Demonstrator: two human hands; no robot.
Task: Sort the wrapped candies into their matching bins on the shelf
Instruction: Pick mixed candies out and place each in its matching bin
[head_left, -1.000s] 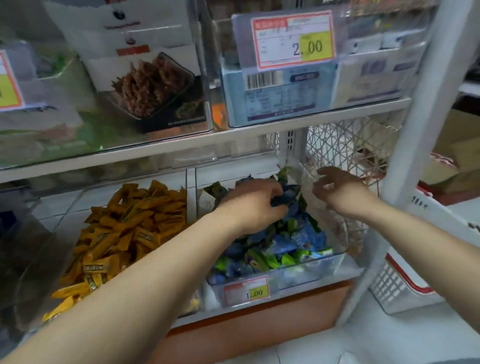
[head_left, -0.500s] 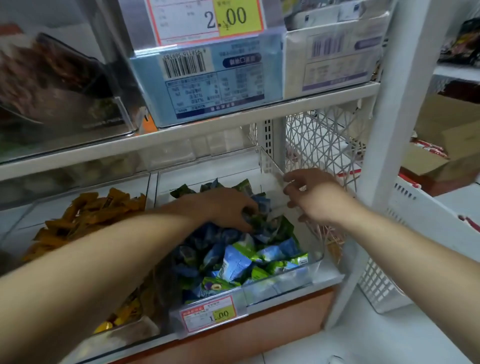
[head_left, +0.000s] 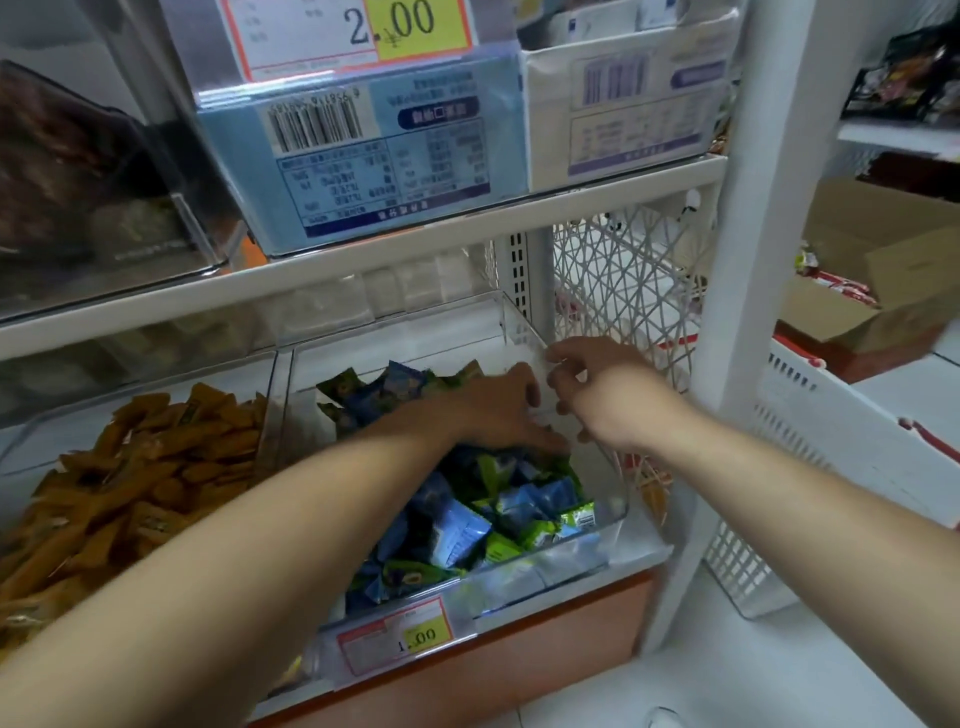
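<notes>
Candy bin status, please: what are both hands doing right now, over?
Left hand flat on blue-green candies in clear bin. Right hand at bin's right wall, fingers curled, grip unclear. Nothing blocking.

Left hand (head_left: 498, 410) on blue-green candies (head_left: 519, 514) in clear bin (head_left: 576, 564), right hand (head_left: 608, 395) at bin's wall

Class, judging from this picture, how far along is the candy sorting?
Done: orange wrapped candies lie in the left clear plastic bin; blue and green wrapped candies lie in the right bin. In hand: the left hand rests on that heap, the right hand beside the bin's wall. Left: no misplaced candies visible.
</notes>
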